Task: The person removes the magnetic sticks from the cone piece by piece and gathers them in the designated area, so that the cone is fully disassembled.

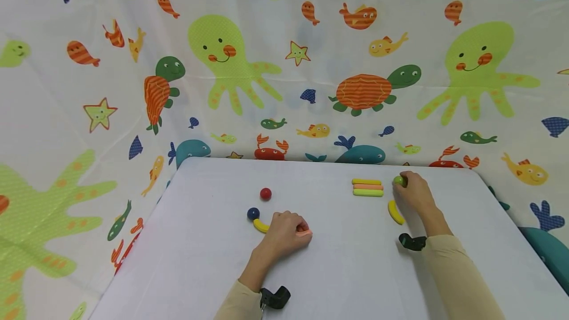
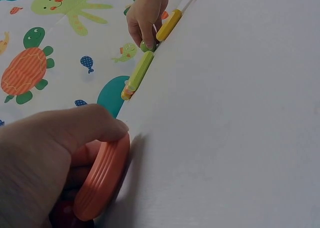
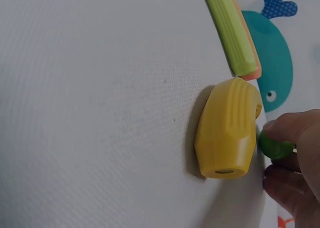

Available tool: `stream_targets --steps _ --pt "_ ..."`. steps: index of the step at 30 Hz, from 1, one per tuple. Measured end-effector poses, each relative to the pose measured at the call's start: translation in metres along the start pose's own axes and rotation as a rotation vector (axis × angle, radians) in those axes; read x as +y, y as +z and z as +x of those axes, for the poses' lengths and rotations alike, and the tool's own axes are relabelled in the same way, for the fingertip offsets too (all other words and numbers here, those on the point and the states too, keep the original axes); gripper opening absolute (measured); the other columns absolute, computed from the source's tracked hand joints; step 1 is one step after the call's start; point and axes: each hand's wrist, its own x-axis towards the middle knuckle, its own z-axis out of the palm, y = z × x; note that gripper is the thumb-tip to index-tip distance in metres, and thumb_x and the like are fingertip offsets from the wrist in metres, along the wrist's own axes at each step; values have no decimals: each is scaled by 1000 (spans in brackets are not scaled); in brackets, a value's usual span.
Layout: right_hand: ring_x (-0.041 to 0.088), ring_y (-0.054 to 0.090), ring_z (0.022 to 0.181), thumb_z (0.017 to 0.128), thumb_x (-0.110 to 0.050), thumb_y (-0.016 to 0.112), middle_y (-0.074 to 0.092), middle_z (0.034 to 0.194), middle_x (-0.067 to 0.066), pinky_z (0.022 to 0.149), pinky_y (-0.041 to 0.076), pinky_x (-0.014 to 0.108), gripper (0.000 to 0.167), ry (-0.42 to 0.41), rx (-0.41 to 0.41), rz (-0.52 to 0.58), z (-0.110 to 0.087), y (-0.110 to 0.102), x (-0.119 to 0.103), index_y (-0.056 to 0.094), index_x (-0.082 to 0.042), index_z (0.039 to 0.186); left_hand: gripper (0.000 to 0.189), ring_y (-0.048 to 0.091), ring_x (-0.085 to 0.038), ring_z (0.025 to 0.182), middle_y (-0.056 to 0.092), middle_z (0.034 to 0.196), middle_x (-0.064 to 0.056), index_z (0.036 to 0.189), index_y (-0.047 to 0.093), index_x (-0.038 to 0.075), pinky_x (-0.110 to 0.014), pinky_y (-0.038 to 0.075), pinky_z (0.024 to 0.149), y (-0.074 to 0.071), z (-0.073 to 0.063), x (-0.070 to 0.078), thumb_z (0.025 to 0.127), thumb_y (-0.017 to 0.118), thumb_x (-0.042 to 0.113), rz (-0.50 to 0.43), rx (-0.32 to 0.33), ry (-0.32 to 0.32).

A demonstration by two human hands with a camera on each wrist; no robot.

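Note:
My left hand [image 1: 284,233] pinches an orange curved stick [image 2: 105,178], ribbed along its side, between thumb and fingers just over the white table. Beside that hand a yellow curved stick [image 1: 261,225] touches a dark blue ball [image 1: 253,214]; the hand hides its other end. At the table's far right, my right hand [image 1: 415,194] holds a green ball [image 1: 399,180] in its fingertips, partly covered in the right wrist view. Nearest to it lies a second yellow curved stick [image 3: 227,133], apart from the fingers.
Left of the right hand, straight yellow [image 1: 366,181], orange [image 1: 368,187] and light green [image 1: 368,193] sticks lie side by side. A red ball [image 1: 265,193] sits beyond the blue one. Behind the table [image 1: 200,177] hangs a sea-animal curtain [image 1: 262,28]. Black mounts [image 1: 277,298] are on both wrists.

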Motion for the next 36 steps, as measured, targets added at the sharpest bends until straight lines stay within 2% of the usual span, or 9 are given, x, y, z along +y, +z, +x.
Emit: stream_targets --steps 36 --pt "48 49 117 97 -22 61 48 136 35 106 41 62 60 0 17 -4 -2 2 3 39 12 142 16 48 -8 77 58 74 13 88 73 19 -35 36 83 0 0 1 87 66 33 16 1 -7"
